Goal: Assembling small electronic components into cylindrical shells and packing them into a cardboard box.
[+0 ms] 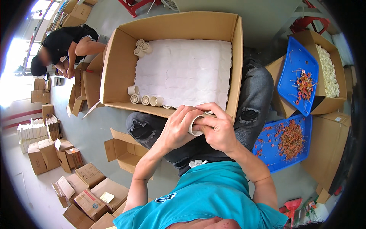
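Observation:
My left hand [176, 129] is wrapped round a short white plastic cylinder [196, 133], its open end turned toward me. The thumb and fingers of my right hand [220, 133] are pinched together and reach into that open end; their tips are hidden inside. Both hands are above the near edge of a large open cardboard box [179, 23] by my legs. In the box lies a white sheet [183, 72] with a bumpy surface. More white cylinders [146, 47] stand at its far left corner, and others [156, 101] line the near left side.
To the right, two blue trays [291, 97] hold small orange-red parts with wires. Behind them a carton holds many white pieces [327, 70]. A small open carton [127, 154] sits left of my knee. Another person [61, 45] crouches at far left; stacked cartons [90, 202] fill the lower left.

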`<action>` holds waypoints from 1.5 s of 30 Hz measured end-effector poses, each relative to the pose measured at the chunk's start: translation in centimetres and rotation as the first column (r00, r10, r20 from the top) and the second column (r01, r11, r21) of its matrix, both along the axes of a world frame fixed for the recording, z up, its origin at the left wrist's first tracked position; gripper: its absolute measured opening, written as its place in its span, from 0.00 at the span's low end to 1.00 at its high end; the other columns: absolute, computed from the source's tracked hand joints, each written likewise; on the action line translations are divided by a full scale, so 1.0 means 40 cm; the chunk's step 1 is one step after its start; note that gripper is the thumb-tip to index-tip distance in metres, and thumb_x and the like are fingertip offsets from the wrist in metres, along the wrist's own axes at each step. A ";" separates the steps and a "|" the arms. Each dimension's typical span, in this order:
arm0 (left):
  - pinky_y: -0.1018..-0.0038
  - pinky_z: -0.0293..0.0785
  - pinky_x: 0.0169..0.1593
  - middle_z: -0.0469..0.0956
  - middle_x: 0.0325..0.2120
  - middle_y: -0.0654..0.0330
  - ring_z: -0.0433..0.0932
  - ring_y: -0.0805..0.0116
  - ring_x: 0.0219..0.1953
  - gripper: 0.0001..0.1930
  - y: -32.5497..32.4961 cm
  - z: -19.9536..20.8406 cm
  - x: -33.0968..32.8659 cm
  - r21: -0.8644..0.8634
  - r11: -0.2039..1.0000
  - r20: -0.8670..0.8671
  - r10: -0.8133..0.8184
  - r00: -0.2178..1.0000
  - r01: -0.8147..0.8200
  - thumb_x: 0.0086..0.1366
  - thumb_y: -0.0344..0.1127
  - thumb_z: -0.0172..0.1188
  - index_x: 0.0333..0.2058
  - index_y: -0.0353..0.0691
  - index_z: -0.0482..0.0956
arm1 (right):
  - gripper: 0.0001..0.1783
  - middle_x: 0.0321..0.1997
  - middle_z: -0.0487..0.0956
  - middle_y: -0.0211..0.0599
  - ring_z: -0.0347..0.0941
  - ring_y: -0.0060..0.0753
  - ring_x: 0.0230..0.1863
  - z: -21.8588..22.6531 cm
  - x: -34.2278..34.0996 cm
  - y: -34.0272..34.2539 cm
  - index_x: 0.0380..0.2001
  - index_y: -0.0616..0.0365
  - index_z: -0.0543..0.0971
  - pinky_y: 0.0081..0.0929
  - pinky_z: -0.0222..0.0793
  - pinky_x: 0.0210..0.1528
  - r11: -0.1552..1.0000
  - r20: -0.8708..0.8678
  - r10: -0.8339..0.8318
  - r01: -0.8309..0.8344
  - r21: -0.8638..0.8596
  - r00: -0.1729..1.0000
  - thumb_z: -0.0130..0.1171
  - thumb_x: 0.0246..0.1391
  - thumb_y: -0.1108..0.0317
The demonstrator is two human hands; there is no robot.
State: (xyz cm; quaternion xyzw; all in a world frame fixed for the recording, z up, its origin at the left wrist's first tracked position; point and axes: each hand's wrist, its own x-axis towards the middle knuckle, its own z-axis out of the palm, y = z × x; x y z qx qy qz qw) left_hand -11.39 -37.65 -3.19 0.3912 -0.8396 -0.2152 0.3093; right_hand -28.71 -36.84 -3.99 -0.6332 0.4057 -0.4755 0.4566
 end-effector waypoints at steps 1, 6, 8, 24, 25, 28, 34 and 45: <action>0.62 0.76 0.37 0.77 0.37 0.53 0.76 0.52 0.34 0.29 0.001 -0.001 0.000 0.001 1.000 -0.006 -0.008 1.000 0.008 0.42 0.26 0.71 0.47 0.33 0.73 | 0.08 0.47 0.78 0.45 0.81 0.42 0.39 -0.001 0.000 0.001 0.30 0.63 0.86 0.32 0.79 0.42 1.000 0.002 0.006 -0.006 0.007 1.000 0.66 0.43 0.83; 0.62 0.76 0.37 0.77 0.38 0.53 0.76 0.52 0.34 0.29 0.002 0.002 -0.011 -0.064 0.997 0.059 0.037 0.998 -0.033 0.42 0.28 0.71 0.47 0.33 0.73 | 0.09 0.47 0.79 0.44 0.82 0.41 0.39 -0.010 0.004 0.009 0.30 0.62 0.86 0.32 0.79 0.44 0.999 0.027 -0.048 0.047 0.026 0.999 0.67 0.42 0.82; 0.62 0.76 0.37 0.77 0.38 0.53 0.76 0.53 0.34 0.29 0.001 0.000 -0.011 -0.067 0.997 0.076 0.041 0.996 -0.036 0.42 0.28 0.71 0.47 0.33 0.73 | 0.09 0.47 0.79 0.44 0.82 0.41 0.40 -0.013 0.001 0.007 0.30 0.62 0.87 0.32 0.79 0.45 0.997 0.043 -0.056 0.053 0.058 0.998 0.67 0.42 0.82; 0.64 0.77 0.37 0.77 0.40 0.53 0.77 0.54 0.35 0.28 0.006 0.001 -0.005 -0.062 0.998 0.078 -0.016 0.997 0.021 0.42 0.28 0.71 0.46 0.34 0.74 | 0.09 0.47 0.79 0.43 0.81 0.41 0.43 -0.009 -0.002 0.016 0.31 0.60 0.87 0.32 0.78 0.47 0.997 0.036 -0.040 0.038 0.060 0.999 0.67 0.43 0.82; 0.63 0.77 0.38 0.77 0.40 0.53 0.77 0.54 0.36 0.29 0.001 0.002 -0.007 -0.057 0.998 0.053 -0.027 0.998 0.030 0.42 0.27 0.71 0.46 0.34 0.74 | 0.09 0.47 0.79 0.43 0.81 0.40 0.43 -0.003 -0.006 0.014 0.31 0.60 0.87 0.32 0.78 0.46 0.996 0.048 -0.035 0.031 0.086 0.998 0.67 0.44 0.81; 0.63 0.77 0.39 0.78 0.40 0.53 0.78 0.53 0.37 0.29 -0.013 0.000 -0.015 -0.025 0.999 -0.055 -0.034 0.998 0.032 0.41 0.26 0.72 0.46 0.34 0.74 | 0.08 0.47 0.79 0.42 0.81 0.40 0.42 0.029 -0.020 0.003 0.32 0.59 0.87 0.32 0.78 0.45 0.996 -0.014 -0.037 0.038 0.081 0.999 0.67 0.45 0.79; 0.63 0.78 0.41 0.79 0.40 0.54 0.80 0.53 0.39 0.29 -0.058 -0.012 -0.028 0.069 0.994 -0.137 -0.073 0.988 0.084 0.42 0.25 0.75 0.46 0.36 0.74 | 0.09 0.47 0.79 0.43 0.81 0.40 0.41 0.052 -0.045 -0.023 0.35 0.60 0.87 0.33 0.78 0.45 0.997 -0.118 -0.049 0.055 0.052 0.992 0.67 0.47 0.78; 0.66 0.75 0.49 0.79 0.40 0.54 0.79 0.57 0.43 0.34 -0.416 0.106 -0.088 -0.096 0.995 -0.125 0.006 0.992 -0.018 0.47 0.36 0.80 0.51 0.40 0.71 | 0.22 0.65 0.67 0.54 0.62 0.57 0.66 -0.101 -0.272 -0.056 0.53 0.61 0.79 0.47 0.57 0.66 0.744 -0.441 -0.658 0.618 -0.254 0.610 0.65 0.52 0.75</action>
